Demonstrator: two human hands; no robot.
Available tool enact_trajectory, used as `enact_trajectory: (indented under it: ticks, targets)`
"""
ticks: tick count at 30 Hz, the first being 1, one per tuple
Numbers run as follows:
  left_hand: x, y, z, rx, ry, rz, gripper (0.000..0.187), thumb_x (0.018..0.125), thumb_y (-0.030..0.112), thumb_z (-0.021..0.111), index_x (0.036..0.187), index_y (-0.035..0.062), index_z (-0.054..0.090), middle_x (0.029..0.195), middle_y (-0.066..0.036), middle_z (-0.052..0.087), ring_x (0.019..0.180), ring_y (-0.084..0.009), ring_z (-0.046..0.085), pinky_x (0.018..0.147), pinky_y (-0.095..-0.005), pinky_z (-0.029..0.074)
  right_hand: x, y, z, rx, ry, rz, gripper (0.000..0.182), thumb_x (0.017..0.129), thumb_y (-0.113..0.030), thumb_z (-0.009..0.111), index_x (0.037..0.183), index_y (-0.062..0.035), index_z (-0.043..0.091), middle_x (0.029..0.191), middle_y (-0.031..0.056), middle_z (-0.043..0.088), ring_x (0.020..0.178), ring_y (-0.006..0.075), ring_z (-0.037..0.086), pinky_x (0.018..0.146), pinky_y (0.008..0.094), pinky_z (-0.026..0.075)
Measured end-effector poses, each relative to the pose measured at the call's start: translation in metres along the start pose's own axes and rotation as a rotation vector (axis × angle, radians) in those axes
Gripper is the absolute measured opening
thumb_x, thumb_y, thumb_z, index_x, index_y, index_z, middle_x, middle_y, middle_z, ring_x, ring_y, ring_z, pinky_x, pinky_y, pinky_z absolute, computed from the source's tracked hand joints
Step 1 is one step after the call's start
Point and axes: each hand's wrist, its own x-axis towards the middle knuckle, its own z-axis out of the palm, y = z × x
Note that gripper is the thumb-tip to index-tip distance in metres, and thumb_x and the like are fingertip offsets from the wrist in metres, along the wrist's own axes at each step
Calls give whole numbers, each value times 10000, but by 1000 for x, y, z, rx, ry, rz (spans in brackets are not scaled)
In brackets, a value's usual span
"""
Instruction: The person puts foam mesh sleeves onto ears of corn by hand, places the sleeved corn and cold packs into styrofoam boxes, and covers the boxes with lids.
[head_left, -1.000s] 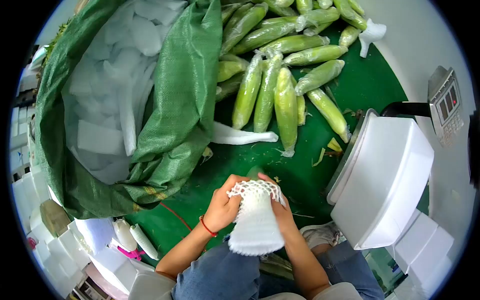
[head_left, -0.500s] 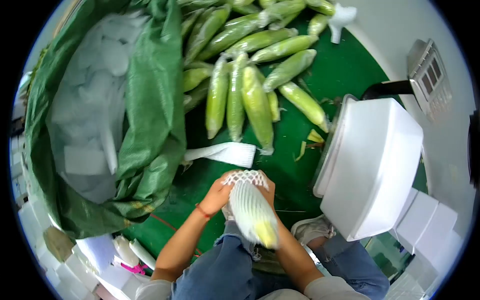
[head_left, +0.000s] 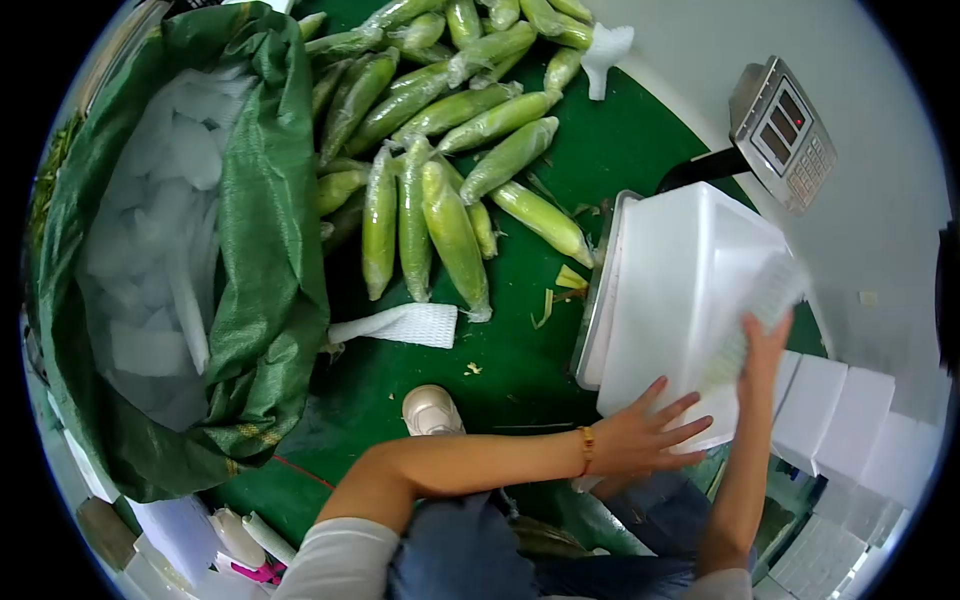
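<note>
A white foam box point(head_left: 655, 290) sits at the right, on what looks like a scale's tray. Over its right side my right hand point(head_left: 766, 345) grips a corn cob in a white foam net point(head_left: 745, 320), blurred by motion. My left hand point(head_left: 650, 435) is spread open at the box's near edge, with nothing in it. Plastic-wrapped corn cobs point(head_left: 455, 235) are heaped on the green surface. An empty white foam net point(head_left: 410, 325) lies below them.
At the left, a green woven sack point(head_left: 265, 200) holds clear plastic bags point(head_left: 170, 250). Behind the box stands a scale display point(head_left: 785, 135). White foam boxes point(head_left: 850, 415) stand at the lower right. A shoe point(head_left: 432, 411) shows near the middle.
Both hands have moved right to the foam box, the right carrying the netted cob. My left hand has let go of it and spread. The view has shifted right.
</note>
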Motion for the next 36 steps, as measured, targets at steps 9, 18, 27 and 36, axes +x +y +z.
enact_trajectory:
  ticks: [9,18,27,36]
  targets:
    - [-43,-52,-63,96,-101,-138,682,653,427,725,1275,251,510,1382,-121,404,1252,-316,410,1040,-541,325,27,80,76,85,-429,187,438,919,-203,509,1315,-40,414,1109,118,555,1009,244,552,811,383,497]
    - [-159,-83,-164,-150,240,-1207,376,823,7,596,1186,99,563,957,-104,645,944,-164,605,773,-274,486,-125,-60,77,-4,-638,-887,475,883,-166,564,1322,-22,455,976,135,579,847,240,541,778,335,456]
    - [-130,-49,-145,-7,174,-845,126,867,43,595,966,7,525,993,-137,582,908,-248,582,774,-312,460,-163,4,180,772,-1100,919,506,866,-109,594,1336,-113,406,807,2,576,469,60,481,342,213,337]
    - [-161,-46,-120,-163,206,-1308,81,921,83,490,897,18,447,764,-111,531,667,-168,520,596,-313,416,-173,35,198,718,-1146,885,386,848,14,515,1188,-120,395,981,87,571,859,154,584,721,297,492]
